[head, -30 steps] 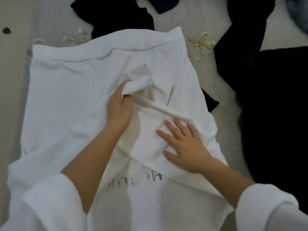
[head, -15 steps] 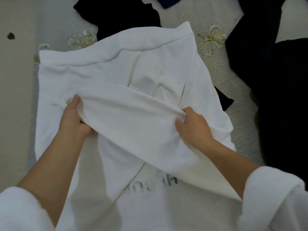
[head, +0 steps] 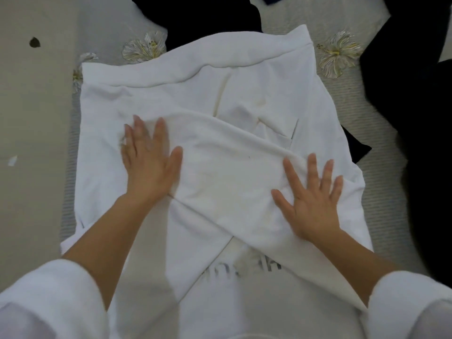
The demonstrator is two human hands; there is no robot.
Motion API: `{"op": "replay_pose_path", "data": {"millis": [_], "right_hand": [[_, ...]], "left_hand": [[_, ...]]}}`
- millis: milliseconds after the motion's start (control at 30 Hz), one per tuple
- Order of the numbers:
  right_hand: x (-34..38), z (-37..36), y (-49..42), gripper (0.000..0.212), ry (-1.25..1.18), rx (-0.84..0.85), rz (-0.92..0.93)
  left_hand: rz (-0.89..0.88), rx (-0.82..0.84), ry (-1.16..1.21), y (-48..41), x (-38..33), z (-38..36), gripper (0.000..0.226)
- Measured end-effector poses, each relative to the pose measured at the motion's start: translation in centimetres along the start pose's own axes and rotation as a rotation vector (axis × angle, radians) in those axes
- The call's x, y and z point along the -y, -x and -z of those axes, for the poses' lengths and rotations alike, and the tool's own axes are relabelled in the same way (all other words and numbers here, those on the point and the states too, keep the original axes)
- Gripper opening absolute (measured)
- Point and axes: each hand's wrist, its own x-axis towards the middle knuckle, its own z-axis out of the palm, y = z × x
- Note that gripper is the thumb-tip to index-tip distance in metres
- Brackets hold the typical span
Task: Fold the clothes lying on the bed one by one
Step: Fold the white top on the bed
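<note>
My left hand [head: 149, 165] lies flat, palm down, on the white garment [head: 220, 94]. Its fingers are straight and close together, pointing away from me, and the thumb is spread out to the right. The fingertips are blurred. It holds nothing; it only presses on the cloth.

My right hand [head: 310, 204] also lies flat, palm down, nearer to me and well apart from the left. Its fingers are straight and fanned wide, with the thumb out to the left. It grips nothing either.

Both forearms are bare and reach forward from my white sleeves [head: 49, 302], converging slightly toward the garment.

The white garment is spread on the bed [head: 386, 204] directly in front of me. A folded panel [head: 232, 172] crosses it on a diagonal, from upper left to lower right. My left hand rests on the upper left end of that panel; my right hand rests on its right part, fingertips at the panel's far edge. Grey lettering [head: 244, 267] shows just below the panel and is partly covered.

Dark clothes [head: 415, 118] lie to the right, touching the white garment's edge. Another dark garment [head: 208, 20] lies beyond its far edge.
</note>
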Motion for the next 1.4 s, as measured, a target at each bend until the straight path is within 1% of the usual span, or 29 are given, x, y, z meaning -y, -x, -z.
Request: {"op": "replay_pose_path", "data": {"millis": [33, 67, 100, 167, 200, 267, 300, 367, 433, 500, 567, 667, 800, 900, 1000, 1067, 1133, 1200, 1233, 1333, 1400], "right_hand": [[-0.4, -0.2, 0.3, 0.069, 0.02, 0.021, -0.009], [-0.7, -0.2, 0.6, 0.069, 0.034, 0.032, -0.011], [-0.8, -0.2, 0.9, 0.069, 0.039, 0.032, -0.012], [-0.6, -0.1, 1.3, 0.068, 0.042, -0.003, -0.009], [-0.4, 0.1, 1.6, 0.068, 0.043, -0.029, 0.009], [-0.6, 0.0, 2.9, 0.067, 0.054, -0.051, 0.07], [-1.1, -0.2, 3.9, 0.066, 0.071, -0.033, 0.086], [-2.7, -0.9, 6.4, 0.065, 0.077, 0.04, 0.033], [-4.3, -1.4, 8.5, 0.064, 0.031, 0.075, -0.058], [-5.1, -1.5, 9.8, 0.063, 0.016, 0.079, -0.091], [-5.4, -1.4, 10.7, 0.061, 0.043, 0.085, -0.066], [-5.7, -1.4, 12.8, 0.062, 0.107, 0.115, 0.078], [-6.9, -2.3, 17.0, 0.065, 0.166, 0.22, 0.293], [-7.9, -2.8, 20.3, 0.064, 0.208, 0.249, 0.416], [-8.7, -2.8, 22.7, 0.063, 0.17, 0.269, 0.498], [-9.4, -2.9, 23.8, 0.064, 0.146, 0.277, 0.548], [-10.1, -2.9, 24.4, 0.067, 0.123, 0.298, 0.59], [-10.4, -3.0, 24.7, 0.073, 0.139, 0.285, 0.631], [-10.4, -3.0, 24.7, 0.076, 0.15, 0.278, 0.643], [-10.2, -3.3, 24.4, 0.082, 0.153, 0.261, 0.652], [-10.3, -3.6, 24.1, 0.073, 0.137, 0.281, 0.658]], "left_hand": [[-0.012, 0.127, -0.053, 0.2, -0.2, -0.7, 0.064], [0.0, 0.208, -0.082, 0.5, -0.4, -1.2, 0.063], [0.016, 0.235, -0.092, 0.6, -0.6, -1.5, 0.062], [0.011, 0.183, -0.077, 1.3, -1.2, -1.6, 0.062], [-0.023, 0.14, -0.061, 2.0, -1.6, -1.6, 0.061], [-0.174, 0.101, -0.074, 4.4, -2.5, -2.0, 0.061], [-0.273, 0.12, -0.102, 6.2, -3.0, -2.4, 0.062], [-0.44, 0.181, -0.159, 10.4, -3.8, -3.5, 0.062], [-0.505, 0.226, -0.178, 14.3, -4.2, -4.7, 0.06], [-0.5, 0.256, -0.146, 17.4, -4.6, -5.7, 0.059], [-0.5, 0.28, -0.125, 20.1, -5.0, -6.2, 0.058], [-0.513, 0.341, -0.147, 23.8, -4.9, -6.4, 0.058], [-0.49, 0.399, -0.172, 28.3, -4.1, -6.1, 0.059], [-0.49, 0.451, -0.168, 31.5, -3.3, -5.2, 0.059], [-0.499, 0.485, -0.134, 34.3, -2.1, -4.0, 0.059], [-0.49, 0.496, -0.1, 35.9, -0.7, -3.0, 0.064], [-0.452, 0.517, -0.093, 37.3, 1.0, -2.0, 0.08], [-0.365, 0.488, -0.145, 38.9, 2.4, -0.9, 0.093], [-0.317, 0.45, -0.179, 39.5, 3.1, -0.5, 0.094], [-0.219, 0.355, -0.23, 39.6, 4.7, -0.1, 0.081], [-0.213, 0.363, -0.182, 38.9, 5.4, -0.1, 0.076]]}}
